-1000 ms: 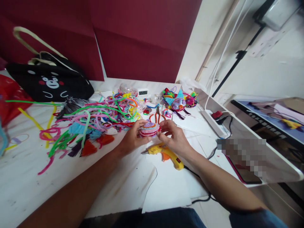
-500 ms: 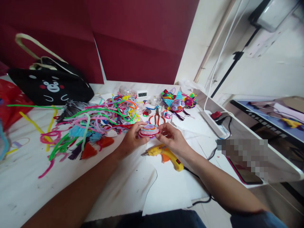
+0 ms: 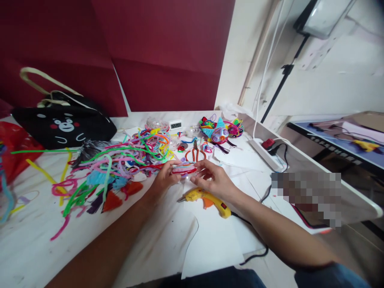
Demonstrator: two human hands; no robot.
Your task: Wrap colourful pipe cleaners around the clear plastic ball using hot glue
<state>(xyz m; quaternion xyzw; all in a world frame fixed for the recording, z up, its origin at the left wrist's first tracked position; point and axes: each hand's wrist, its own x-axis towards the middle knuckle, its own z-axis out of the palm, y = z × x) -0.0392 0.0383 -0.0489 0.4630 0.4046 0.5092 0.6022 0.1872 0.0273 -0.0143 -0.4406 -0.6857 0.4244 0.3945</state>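
A small round piece of coiled fuzzy stems [image 3: 184, 169], striped pink, red and pale blue, is held up between both hands. My left hand [image 3: 164, 177] grips its left side, thumb in front. My right hand [image 3: 212, 175] has its fingertips on the right edge, fingers curled. Just below lies a yellow glue gun [image 3: 210, 199], its nozzle pointing left and its black cord running right. Beyond the hands are orange-handled pliers [image 3: 195, 153]. A tangled heap of colourful fuzzy stems [image 3: 132, 150] spreads to the left.
Finished colourful fuzzy figures [image 3: 219, 131] sit at the back, right of a small white digital clock [image 3: 175, 125]. A black bag [image 3: 66, 124] stands at the back left. On the right are a power strip [image 3: 265, 154] and the raised table edge [image 3: 330, 182].
The striped piece has tilted between my fingers, so its top shows less and its edge more. The camera view has shifted slightly, and the table items appear lower and a little left.
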